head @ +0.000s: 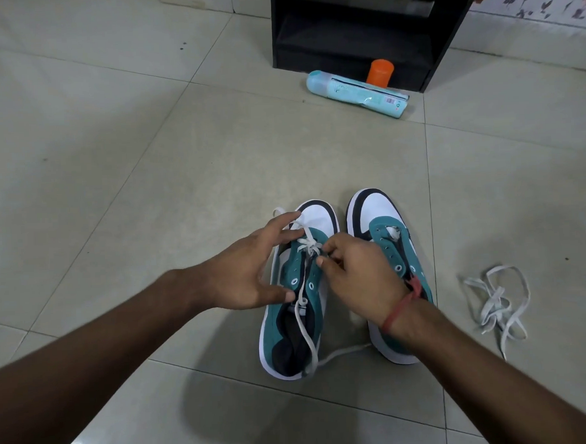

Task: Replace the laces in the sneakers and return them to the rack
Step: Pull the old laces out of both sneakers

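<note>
Two teal, white and black sneakers stand side by side on the tiled floor. The left sneaker (293, 324) carries a white lace (307, 327) threaded through its front eyelets, with loose ends trailing over the heel and past the toe. My left hand (253, 269) rests on that shoe's left side with relaxed fingers. My right hand (356, 272) pinches the lace near the upper eyelets. The right sneaker (381, 218) has bare eyelets and is partly hidden by my right wrist. A second white lace (497, 304) lies tangled on the floor to the right.
A black shoe rack (355, 50) stands at the back. In front of it lie a light blue spray can (357, 93) on its side and an orange-capped container (379, 72). A floral wall covering shows at the top right.
</note>
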